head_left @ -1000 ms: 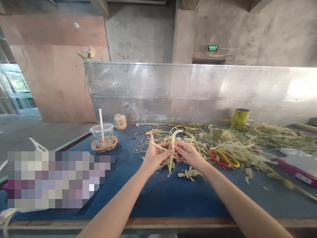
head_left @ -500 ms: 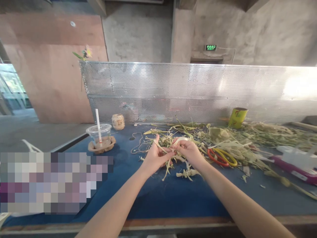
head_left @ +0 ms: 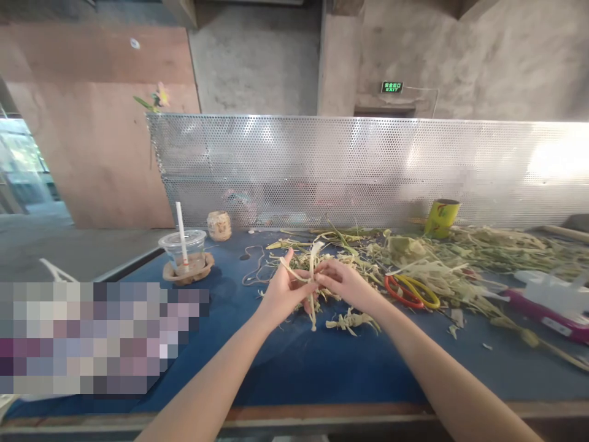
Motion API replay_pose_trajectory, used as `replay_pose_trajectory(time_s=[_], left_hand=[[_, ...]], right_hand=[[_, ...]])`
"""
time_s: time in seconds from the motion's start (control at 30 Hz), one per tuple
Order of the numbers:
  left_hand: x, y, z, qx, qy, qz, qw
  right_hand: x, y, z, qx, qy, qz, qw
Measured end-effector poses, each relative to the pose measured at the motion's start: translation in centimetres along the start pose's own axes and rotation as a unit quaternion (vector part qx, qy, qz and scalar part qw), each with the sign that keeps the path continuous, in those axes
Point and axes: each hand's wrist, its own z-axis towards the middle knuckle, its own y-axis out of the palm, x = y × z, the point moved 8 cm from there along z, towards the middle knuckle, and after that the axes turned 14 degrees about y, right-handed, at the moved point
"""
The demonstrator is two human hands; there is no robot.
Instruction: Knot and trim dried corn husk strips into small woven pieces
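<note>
My left hand (head_left: 284, 293) and my right hand (head_left: 346, 283) meet over the blue table (head_left: 294, 362), both pinching a pale dried leaf strip (head_left: 313, 288). The strip stands up between my fingers and its lower end hangs down to the table. A small knotted bundle of strips (head_left: 350, 321) lies just in front of my right hand. A pile of dried leaves and stems (head_left: 414, 261) spreads behind and to the right of my hands.
Red and yellow scissors (head_left: 409, 291) lie right of my hands. A plastic cup with a straw (head_left: 183, 248) and a small woven jar (head_left: 219, 225) stand at the left. A yellow tube (head_left: 442, 218) leans by the perforated metal screen (head_left: 368, 172). A pink and white tool (head_left: 552, 301) lies far right.
My hands have kept working the strip: its looped top has straightened upward and the lower end hangs lower. The view has shifted slightly.
</note>
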Motion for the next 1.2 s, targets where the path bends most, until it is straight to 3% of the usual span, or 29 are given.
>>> replay_pose_trajectory(time_s=[0.13,0.33,0.47,0.53,0.6,0.7,0.77,0.83,1.1,1.2], left_hand=[[0.0,-0.9,0.3,0.018,0.014,0.016,1.000],[-0.4,-0.7,0.2,-0.016,-0.016,0.018,1.000],[-0.2,-1.0,0.3,0.005,-0.035,0.004,0.999],[-0.4,-1.5,0.4,0.036,-0.044,-0.019,0.998],[-0.8,-2.0,0.5,0.068,-0.050,-0.061,0.995],[-1.8,-2.4,0.5,0.098,-0.069,-0.135,0.984],[-2.3,-2.5,0.4,0.103,-0.079,-0.161,0.978],[-2.4,-2.5,0.4,0.108,-0.079,-0.166,0.977],[-1.2,-2.9,0.4,0.127,-0.011,-0.071,0.989],[-0.4,-2.5,0.6,0.095,0.034,-0.020,0.995]], right_hand=[[-0.7,0.4,-0.8,-0.033,-0.009,-0.115,0.993],[-1.5,-0.2,-1.5,-0.051,-0.048,-0.129,0.989],[-1.2,-0.2,-1.3,-0.043,-0.062,-0.157,0.985],[-1.7,-0.4,-1.4,0.003,-0.097,-0.213,0.972],[-2.8,-1.1,-2.1,0.117,-0.161,-0.283,0.938],[-4.7,-0.9,-4.1,0.254,-0.274,-0.371,0.850],[-5.2,0.3,-5.3,0.262,-0.340,-0.408,0.806],[-5.4,1.3,-6.1,0.254,-0.389,-0.417,0.781],[-5.4,0.5,-5.9,0.266,-0.376,-0.352,0.815],[-5.2,0.1,-5.0,0.231,-0.344,-0.293,0.862]])
